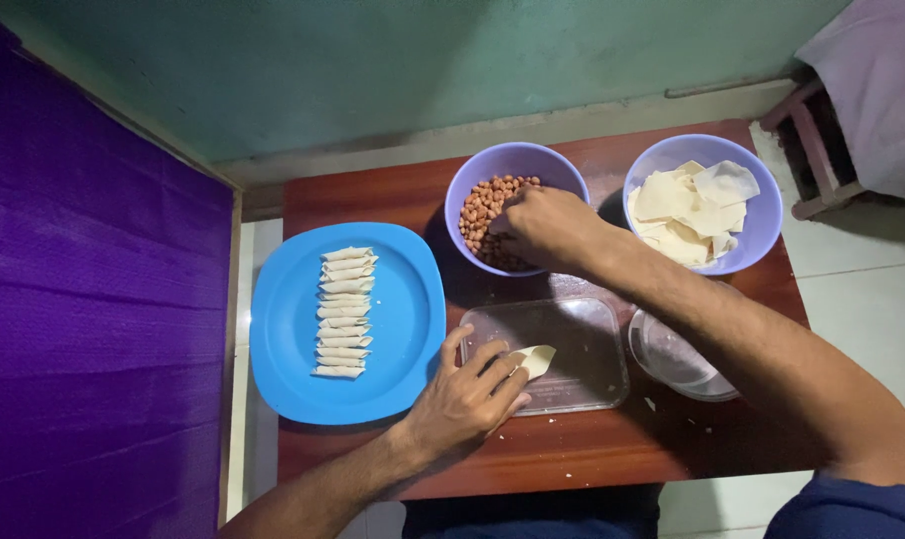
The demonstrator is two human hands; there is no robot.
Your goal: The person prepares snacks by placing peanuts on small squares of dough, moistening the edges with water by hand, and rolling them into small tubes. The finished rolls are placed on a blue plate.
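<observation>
Bare forearms; a dark blue sleeve (pixel 852 509) covers the right upper arm.

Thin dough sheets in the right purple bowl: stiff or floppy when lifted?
The dough sheets are probably floppy: they look thin and lie curled and overlapping in the purple bowl. Likely light too. The finished rolls suggest they bend without cracking.

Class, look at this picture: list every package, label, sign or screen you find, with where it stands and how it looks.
None in view: no package, label, sign or screen.
The wooden table bears only plain ware: a blue plate, two purple bowls and a clear tray.
</observation>
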